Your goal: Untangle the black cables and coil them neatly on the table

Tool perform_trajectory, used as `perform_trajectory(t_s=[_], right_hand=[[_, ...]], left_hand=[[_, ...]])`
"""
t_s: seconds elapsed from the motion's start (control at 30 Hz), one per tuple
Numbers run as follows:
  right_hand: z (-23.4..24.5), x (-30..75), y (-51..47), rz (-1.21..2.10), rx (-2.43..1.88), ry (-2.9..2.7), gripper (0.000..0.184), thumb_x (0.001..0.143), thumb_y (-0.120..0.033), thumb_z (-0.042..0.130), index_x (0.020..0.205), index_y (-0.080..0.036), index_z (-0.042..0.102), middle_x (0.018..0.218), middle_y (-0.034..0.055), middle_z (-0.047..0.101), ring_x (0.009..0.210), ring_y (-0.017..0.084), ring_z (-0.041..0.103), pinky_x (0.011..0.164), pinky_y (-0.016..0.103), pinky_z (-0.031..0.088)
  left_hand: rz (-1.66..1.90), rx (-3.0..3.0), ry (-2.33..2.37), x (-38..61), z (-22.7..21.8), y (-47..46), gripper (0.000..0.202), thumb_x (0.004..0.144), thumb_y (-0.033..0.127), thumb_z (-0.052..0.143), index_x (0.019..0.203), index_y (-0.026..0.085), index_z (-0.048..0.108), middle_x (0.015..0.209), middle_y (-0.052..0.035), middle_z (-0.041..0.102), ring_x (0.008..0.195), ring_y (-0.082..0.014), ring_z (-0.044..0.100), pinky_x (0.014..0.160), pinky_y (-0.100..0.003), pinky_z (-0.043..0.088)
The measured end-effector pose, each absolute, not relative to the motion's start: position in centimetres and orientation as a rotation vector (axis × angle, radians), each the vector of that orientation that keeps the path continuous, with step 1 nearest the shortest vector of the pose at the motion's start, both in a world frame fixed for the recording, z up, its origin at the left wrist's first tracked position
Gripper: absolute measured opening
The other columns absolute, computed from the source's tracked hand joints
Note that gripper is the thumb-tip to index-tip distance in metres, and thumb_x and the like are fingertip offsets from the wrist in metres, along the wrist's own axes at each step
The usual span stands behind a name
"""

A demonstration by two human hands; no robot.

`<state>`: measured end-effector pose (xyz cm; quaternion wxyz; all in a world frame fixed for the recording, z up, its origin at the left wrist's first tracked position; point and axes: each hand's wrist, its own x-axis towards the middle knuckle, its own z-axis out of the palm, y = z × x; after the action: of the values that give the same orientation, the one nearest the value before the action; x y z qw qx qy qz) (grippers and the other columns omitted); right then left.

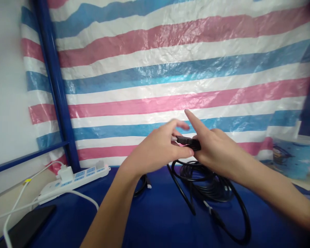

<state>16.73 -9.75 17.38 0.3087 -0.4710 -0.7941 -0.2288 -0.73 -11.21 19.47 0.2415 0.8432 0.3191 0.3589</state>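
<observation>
While holding both hands close together above the middle of the blue tabletop (157,213), grip a black connector (185,140) in the right hand (214,148), with the index finger (195,123) stretched up and away from it. Hold the left hand (158,146) half curled about the connector's metal end (174,138), with the thumb (184,151) alongside the black body on the near side; cannot tell, with the fingertips blurred, whether to call that a grip.

Just below the hands, see a coiled black cable (212,197) lying on the tabletop right of center, with a second connector (215,215) in front of it, toward the near side. Left of the coil, partly hidden behind the left forearm (119,203), find another loop of black cable (140,189) with a silver end (149,185).

Farther out, at the back left corner, see a white power strip (79,178) set at a slant, with a white adapter (66,174) plugged in and a white cord (80,194) curving in front toward the left forearm. Near the left edge, further forward, notice a dark flat slab (33,224). Toward the back right corner, find a blue printed cup (294,156) standing upright. Along the back edge, see a striped plastic sheet (170,69) hanging in red, blue and white, with a blue post (55,89) toward its left side.
</observation>
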Motion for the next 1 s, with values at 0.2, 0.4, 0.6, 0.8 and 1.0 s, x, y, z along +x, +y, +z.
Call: perform_trajectory(t_s=[0.2,0.4,0.6,0.8,1.0], right_hand=[[16.4,16.6,-10.0,-0.643,-1.120,-2.255,0.100,0.066,-0.008,0.044,0.147,-0.010,-0.015,0.063,0.0042,0.062,0.047,0.015,0.050,0.044,0.022,0.026],[17.9,17.2,-10.4,0.082,-1.021,-2.090,0.088,0.074,-0.015,0.055,0.148,-0.030,0.008,0.066,-0.0012,0.063,0.050,0.012,0.053,0.044,0.019,0.036],[18.4,17.1,-9.4,0.958,-0.735,-1.701,0.042,0.076,-0.025,0.065,0.115,-0.016,0.053,0.057,-0.0008,0.059,0.050,0.009,0.056,0.049,0.018,0.044],[16.9,16.5,-8.2,1.115,-0.545,-1.591,0.023,0.077,-0.025,0.065,0.097,-0.020,0.056,0.058,-0.0061,0.058,0.048,0.005,0.057,0.059,0.020,0.050],[15.9,15.9,-7.5,1.067,-0.502,-1.758,0.026,0.068,-0.022,0.072,0.091,-0.018,0.062,0.097,0.0031,0.068,0.097,0.016,0.064,0.087,0.027,0.050]], left_hand=[[0.878,2.727,1.305,1.1,18.3,-12.3,0.015,0.067,0.013,0.046,0.080,0.019,0.051,0.073,-0.0038,0.062,0.064,-0.0179,0.056,0.048,-0.027,0.032],[0.983,2.378,0.983,-0.1,18.1,-9.5,0.024,0.071,0.022,0.052,0.095,0.023,0.052,0.067,0.0005,0.060,0.049,-0.0122,0.055,0.042,-0.022,0.037],[1.594,1.709,0.778,0.2,18.0,-8.0,0.024,0.075,0.030,0.061,0.097,0.023,0.053,0.049,0.0071,0.048,0.035,-0.0106,0.050,0.038,-0.020,0.040],[1.715,1.337,0.714,1.8,17.4,-7.6,0.018,0.080,0.034,0.055,0.090,0.021,0.046,0.052,0.0098,0.035,0.037,-0.0038,0.035,0.041,-0.017,0.039],[1.622,1.150,0.656,2.0,16.5,-6.2,0.021,0.087,0.040,0.042,0.088,0.020,0.043,0.059,0.0073,0.036,0.044,-0.0043,0.040,0.045,-0.016,0.036]])
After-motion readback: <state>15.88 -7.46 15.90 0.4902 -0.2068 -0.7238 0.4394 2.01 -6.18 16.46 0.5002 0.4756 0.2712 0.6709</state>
